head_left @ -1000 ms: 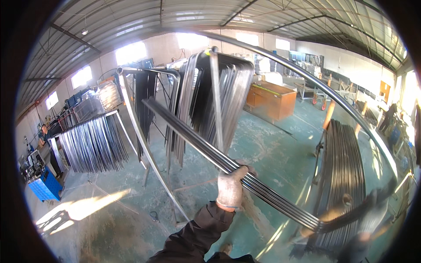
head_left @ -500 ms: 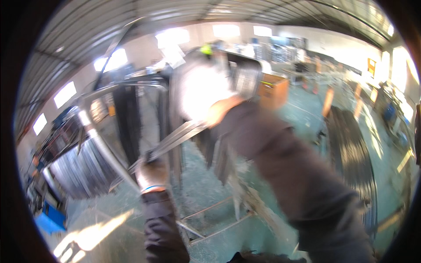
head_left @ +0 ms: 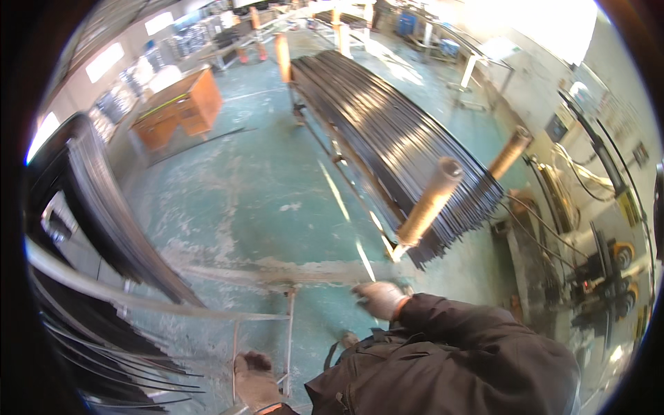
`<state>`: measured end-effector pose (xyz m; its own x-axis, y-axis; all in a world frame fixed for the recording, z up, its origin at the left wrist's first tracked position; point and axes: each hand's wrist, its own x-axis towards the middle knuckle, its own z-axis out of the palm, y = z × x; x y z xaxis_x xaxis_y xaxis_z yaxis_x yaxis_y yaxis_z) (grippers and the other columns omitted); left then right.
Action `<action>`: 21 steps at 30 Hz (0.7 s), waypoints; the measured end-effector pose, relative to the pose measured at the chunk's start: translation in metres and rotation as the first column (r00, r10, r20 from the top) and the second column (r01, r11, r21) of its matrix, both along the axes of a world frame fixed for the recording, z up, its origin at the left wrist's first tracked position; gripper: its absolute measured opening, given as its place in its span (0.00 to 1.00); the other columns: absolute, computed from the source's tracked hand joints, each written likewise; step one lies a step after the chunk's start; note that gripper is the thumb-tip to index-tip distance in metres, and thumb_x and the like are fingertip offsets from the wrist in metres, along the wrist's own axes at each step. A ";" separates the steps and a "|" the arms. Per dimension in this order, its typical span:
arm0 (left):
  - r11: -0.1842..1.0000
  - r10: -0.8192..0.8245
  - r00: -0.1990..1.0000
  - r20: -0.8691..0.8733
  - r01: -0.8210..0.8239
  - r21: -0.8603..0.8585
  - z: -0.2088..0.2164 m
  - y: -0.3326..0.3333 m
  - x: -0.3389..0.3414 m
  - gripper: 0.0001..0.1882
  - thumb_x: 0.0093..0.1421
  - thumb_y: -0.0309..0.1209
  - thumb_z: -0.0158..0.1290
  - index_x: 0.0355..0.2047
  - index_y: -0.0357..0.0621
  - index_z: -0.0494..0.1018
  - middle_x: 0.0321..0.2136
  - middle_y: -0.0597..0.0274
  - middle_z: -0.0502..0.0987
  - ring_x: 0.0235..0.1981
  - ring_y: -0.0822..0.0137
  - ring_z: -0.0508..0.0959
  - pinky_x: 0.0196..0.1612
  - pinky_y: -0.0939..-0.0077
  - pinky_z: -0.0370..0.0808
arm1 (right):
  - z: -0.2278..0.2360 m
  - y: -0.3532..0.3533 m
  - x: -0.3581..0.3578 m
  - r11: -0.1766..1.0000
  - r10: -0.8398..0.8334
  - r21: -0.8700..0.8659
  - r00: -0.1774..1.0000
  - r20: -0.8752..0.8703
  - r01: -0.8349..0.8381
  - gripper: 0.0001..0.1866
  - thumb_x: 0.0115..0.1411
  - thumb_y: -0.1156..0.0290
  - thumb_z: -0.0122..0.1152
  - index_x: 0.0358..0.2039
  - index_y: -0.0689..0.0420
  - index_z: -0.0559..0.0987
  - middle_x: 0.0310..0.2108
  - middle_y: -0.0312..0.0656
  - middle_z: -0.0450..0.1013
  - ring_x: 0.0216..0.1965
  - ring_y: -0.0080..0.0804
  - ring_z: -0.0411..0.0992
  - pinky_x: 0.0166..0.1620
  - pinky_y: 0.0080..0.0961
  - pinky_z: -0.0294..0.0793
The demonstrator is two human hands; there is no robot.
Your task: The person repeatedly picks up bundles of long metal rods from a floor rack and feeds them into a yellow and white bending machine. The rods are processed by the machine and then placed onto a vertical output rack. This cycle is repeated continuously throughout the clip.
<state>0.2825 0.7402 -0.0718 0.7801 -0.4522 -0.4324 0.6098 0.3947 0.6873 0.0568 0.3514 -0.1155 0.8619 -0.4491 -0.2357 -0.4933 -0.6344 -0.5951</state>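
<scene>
My right hand [head_left: 379, 299], in a pale glove, hangs in front of my body above the green floor. Its slightly blurred fingers point left, loosely apart, with nothing seen in them. Low in the picture, my left hand [head_left: 256, 382] wears a pale glove with dark fingertips. It is beside the thin metal legs of a rack [head_left: 289, 332]; whether it touches them is unclear, and its fingers are foreshortened and smeared. Dark bent strips [head_left: 114, 200] hang on the rack to the left. More loose dark strips [head_left: 131, 360] fan out below its curved rail [head_left: 159, 302].
A long stack of dark metal profiles [head_left: 394, 131] lies on a low stand ahead right, between upright cardboard-coloured posts [head_left: 432, 200]. An orange-brown desk [head_left: 181, 111] stands at the far left. Machinery with cables [head_left: 602, 270] lines the right wall.
My view has swung right and down, from the rack toward the profile stack. Both hands were at thin metal strips by the rack; now they are lower, near my body, without visible strips.
</scene>
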 end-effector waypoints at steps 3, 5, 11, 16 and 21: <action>0.985 -0.061 0.986 0.157 0.034 0.167 0.021 -0.111 -0.016 0.14 0.76 0.38 0.62 0.55 0.44 0.78 0.38 0.54 0.87 0.36 0.57 0.86 0.40 0.61 0.80 | -0.036 -0.076 -0.115 0.843 -0.537 -0.013 0.843 -0.009 0.537 0.24 0.63 0.66 0.71 0.60 0.52 0.84 0.47 0.51 0.87 0.51 0.56 0.86 0.54 0.48 0.85; 0.958 -0.169 0.938 0.301 0.084 0.274 0.055 -0.175 -0.010 0.13 0.77 0.36 0.61 0.55 0.42 0.77 0.39 0.54 0.86 0.37 0.58 0.85 0.42 0.62 0.81 | -0.050 -0.124 -0.167 0.719 -0.665 -0.229 0.745 0.049 0.656 0.27 0.62 0.64 0.73 0.61 0.55 0.82 0.48 0.54 0.86 0.51 0.57 0.85 0.55 0.50 0.84; 0.894 -0.418 0.644 0.641 0.169 0.414 0.132 -0.401 -0.062 0.11 0.78 0.31 0.57 0.55 0.39 0.76 0.41 0.56 0.84 0.39 0.62 0.84 0.47 0.65 0.82 | -0.085 -0.287 -0.245 0.562 -0.816 -0.331 0.575 -0.068 0.758 0.48 0.58 0.50 0.82 0.71 0.62 0.73 0.62 0.57 0.79 0.65 0.58 0.76 0.68 0.48 0.77; 0.857 -0.513 0.495 0.702 0.339 0.387 0.136 -0.596 -0.164 0.11 0.76 0.25 0.58 0.55 0.38 0.75 0.43 0.57 0.84 0.45 0.66 0.83 0.53 0.66 0.81 | -0.109 -0.392 -0.222 0.644 -0.752 -0.366 0.644 -0.142 0.672 0.66 0.50 0.38 0.87 0.77 0.64 0.63 0.71 0.54 0.68 0.70 0.56 0.67 0.73 0.50 0.68; 0.806 -0.588 0.343 0.732 0.174 0.566 0.104 -0.704 -0.232 0.08 0.74 0.21 0.60 0.51 0.37 0.77 0.42 0.61 0.81 0.43 0.69 0.79 0.53 0.70 0.78 | -0.117 -0.427 -0.194 0.701 -0.712 -0.293 0.656 -0.250 0.650 0.56 0.50 0.33 0.84 0.64 0.63 0.70 0.57 0.54 0.76 0.62 0.52 0.73 0.66 0.48 0.74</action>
<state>0.0506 0.0363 0.0318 0.5881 -0.7946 0.1511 -0.3563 -0.0867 0.9303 -0.1375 -0.0756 -0.2325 0.1827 -0.9358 -0.3015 -0.9643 -0.1109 -0.2404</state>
